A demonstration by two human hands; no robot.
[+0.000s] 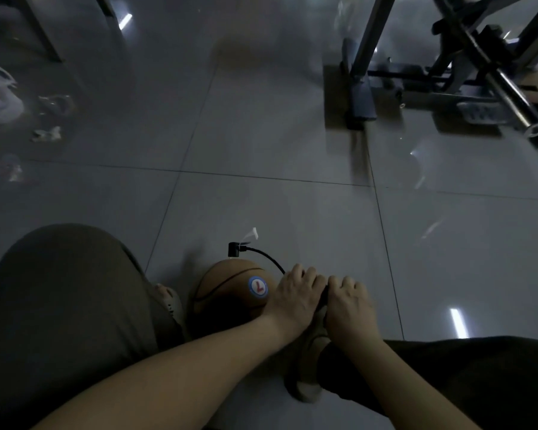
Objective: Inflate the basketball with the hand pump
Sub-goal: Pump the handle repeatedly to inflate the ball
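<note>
Looking at an orange-brown basketball point(224, 296) near the middle, showing thin black seam lines and carrying a round sticker point(257, 286) ringed in blue, white inside, marked in red. Noting the black hose point(269, 259) arching just beyond it. Taking in a glossy grey tiled floor point(261, 150) gridded with darker grout lines, olive-brown trousers point(59, 290) near left, a tan shoe point(308, 377) near right, and a dark grey frame point(361, 97) with a silvery bar point(510, 100) far right.

Glossy tiled floor point(261, 135); matt pebbled basketball point(227, 290); shiny metal bar point(507, 97).
</note>
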